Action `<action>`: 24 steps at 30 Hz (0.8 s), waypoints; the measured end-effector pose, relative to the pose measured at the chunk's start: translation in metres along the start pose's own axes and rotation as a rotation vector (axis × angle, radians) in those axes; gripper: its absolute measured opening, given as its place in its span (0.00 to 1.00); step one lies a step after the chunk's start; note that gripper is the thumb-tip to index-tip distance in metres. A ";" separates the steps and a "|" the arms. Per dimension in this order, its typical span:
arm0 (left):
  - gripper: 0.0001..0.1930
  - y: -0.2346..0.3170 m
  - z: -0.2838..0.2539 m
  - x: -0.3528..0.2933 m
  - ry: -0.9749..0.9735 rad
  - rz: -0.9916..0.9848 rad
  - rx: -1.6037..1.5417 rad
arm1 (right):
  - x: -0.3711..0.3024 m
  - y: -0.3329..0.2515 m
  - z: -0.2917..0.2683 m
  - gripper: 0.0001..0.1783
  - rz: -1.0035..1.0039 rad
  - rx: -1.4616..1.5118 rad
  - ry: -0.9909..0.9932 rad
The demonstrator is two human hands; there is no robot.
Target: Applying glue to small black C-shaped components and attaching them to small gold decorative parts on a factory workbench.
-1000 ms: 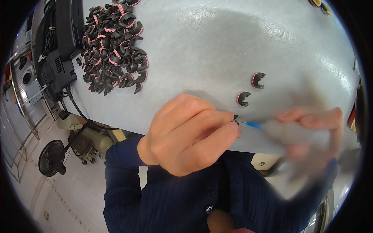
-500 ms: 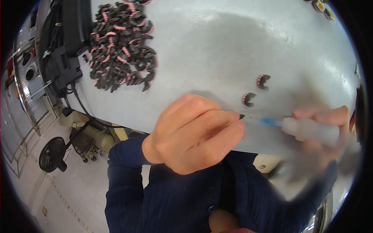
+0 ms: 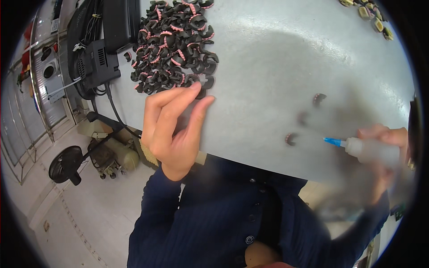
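The left hand (image 3: 175, 129) holds thumb and forefinger apart around a dark piece (image 3: 201, 94) at five o'clock on the pile (image 3: 172, 51). The right hand (image 3: 390, 135), blurred, grips a bottle (image 3: 373, 152), its blue tip (image 3: 333, 141) toward nine o'clock. Three loose pieces (image 3: 318, 99) lie between nine and eleven o'clock from it on the surface (image 3: 254, 107).

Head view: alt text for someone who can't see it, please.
Left hand at the near edge of a pile of black C-shaped pieces with pink beaded edges; right hand holding a translucent, blue-tipped bottle. Three similar pieces, blurred, lie apart on the grey table.
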State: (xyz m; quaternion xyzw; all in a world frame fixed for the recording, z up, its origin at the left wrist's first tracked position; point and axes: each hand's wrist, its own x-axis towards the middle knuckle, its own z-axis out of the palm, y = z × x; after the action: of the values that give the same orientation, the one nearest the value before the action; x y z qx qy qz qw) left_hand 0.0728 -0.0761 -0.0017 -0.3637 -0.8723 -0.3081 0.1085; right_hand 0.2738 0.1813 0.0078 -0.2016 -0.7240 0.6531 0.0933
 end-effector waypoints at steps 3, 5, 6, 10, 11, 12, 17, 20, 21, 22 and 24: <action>0.17 0.000 0.000 0.000 -0.044 0.067 -0.028 | 0.002 0.003 -0.004 0.29 -0.048 -0.008 -0.061; 0.17 0.002 -0.004 -0.002 -0.087 0.151 -0.001 | 0.002 -0.001 -0.003 0.28 -0.053 0.025 -0.083; 0.18 0.003 -0.005 -0.003 -0.109 0.193 0.012 | 0.003 -0.002 -0.002 0.28 -0.050 0.024 -0.079; 0.20 0.019 -0.004 -0.013 -0.222 0.256 -0.113 | 0.005 -0.004 0.002 0.28 -0.079 0.057 -0.100; 0.21 0.023 -0.005 -0.013 -0.274 0.245 -0.178 | 0.005 -0.005 0.003 0.28 -0.088 0.030 -0.096; 0.22 0.026 -0.005 -0.012 -0.326 0.233 -0.241 | 0.007 -0.005 0.003 0.28 -0.084 0.026 -0.098; 0.22 0.020 -0.012 -0.004 -0.395 0.291 -0.265 | 0.012 -0.001 0.007 0.32 -0.191 0.095 -0.200; 0.23 0.014 -0.006 -0.002 -0.410 0.307 -0.264 | 0.009 -0.014 0.016 0.27 -0.094 0.130 -0.156; 0.23 0.013 -0.003 -0.001 -0.411 0.319 -0.269 | 0.007 -0.021 0.020 0.25 -0.044 0.145 -0.131; 0.23 0.013 -0.002 -0.002 -0.411 0.318 -0.267 | 0.006 -0.024 0.025 0.22 0.001 0.166 -0.112; 0.24 0.014 0.001 -0.004 -0.399 0.318 -0.303 | 0.005 -0.026 0.029 0.20 0.047 0.187 -0.092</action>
State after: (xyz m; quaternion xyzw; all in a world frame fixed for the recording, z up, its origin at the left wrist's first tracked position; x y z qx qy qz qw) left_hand 0.0853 -0.0699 0.0026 -0.5613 -0.7526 -0.3364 -0.0736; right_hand 0.2535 0.1554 0.0287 -0.1790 -0.6586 0.7282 0.0630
